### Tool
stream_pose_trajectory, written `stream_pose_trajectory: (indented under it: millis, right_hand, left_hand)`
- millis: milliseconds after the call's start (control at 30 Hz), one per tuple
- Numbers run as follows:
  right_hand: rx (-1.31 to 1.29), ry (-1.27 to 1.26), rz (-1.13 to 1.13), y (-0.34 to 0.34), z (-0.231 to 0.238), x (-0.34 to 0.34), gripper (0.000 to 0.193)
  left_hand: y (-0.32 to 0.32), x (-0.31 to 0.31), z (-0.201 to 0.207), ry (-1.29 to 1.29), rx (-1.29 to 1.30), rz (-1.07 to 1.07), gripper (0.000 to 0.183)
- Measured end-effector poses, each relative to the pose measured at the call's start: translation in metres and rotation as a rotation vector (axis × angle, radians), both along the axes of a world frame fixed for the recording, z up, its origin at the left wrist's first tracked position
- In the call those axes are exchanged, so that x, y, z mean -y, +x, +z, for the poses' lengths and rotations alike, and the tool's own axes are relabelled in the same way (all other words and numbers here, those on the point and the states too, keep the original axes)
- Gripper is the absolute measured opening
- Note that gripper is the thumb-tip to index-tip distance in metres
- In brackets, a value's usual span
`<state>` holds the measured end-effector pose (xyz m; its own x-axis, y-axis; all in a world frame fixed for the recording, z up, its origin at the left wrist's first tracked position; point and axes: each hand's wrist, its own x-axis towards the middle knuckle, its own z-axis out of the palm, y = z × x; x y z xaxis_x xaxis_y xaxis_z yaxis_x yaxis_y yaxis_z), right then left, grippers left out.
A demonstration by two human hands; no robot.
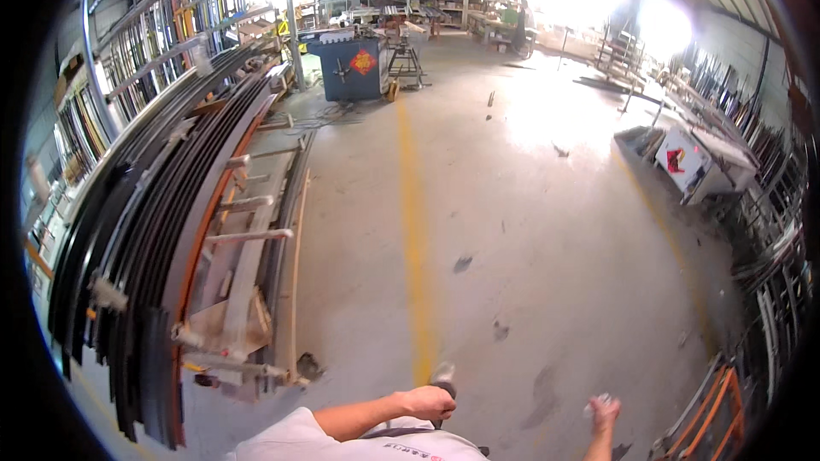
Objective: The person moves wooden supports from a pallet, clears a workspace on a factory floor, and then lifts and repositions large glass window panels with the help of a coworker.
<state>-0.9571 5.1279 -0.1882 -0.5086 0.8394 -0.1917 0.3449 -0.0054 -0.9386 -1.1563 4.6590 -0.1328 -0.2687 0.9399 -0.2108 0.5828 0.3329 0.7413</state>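
Nearest is the person's pale shirt. The left hand crosses in front of it with fingers curled; whether it grips anything I cannot tell. The right hand, near and to the right, is closed around a small pale item, too blurred to identify. At left, long dark profiles lie lengthwise in a stack, probably so they rest straight and leave the floor beside the yellow line walkable.
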Motion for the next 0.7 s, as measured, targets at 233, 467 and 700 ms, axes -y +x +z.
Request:
stream_pose_trajectory:
  millis: [233, 467, 700]
  right_hand:
    - [0.804, 0.337, 0.600, 0.000, -0.161, 0.008, 0.030]
    - [0.903, -0.040, 0.598, -0.299, -0.081, -0.016, 0.032]
    - [1.022, 0.005, 0.783, -0.515, -0.139, -0.193, 0.040]
  left_hand:
    - [-0.226, -0.139, 0.064, -0.112, -0.100, -0.022, 0.024]
    - [-0.411, -0.182, 0.057, -0.069, -0.187, 0.157, 0.027]
    - [-0.568, -0.238, 0.033, -0.454, -0.071, 0.226, 0.026]
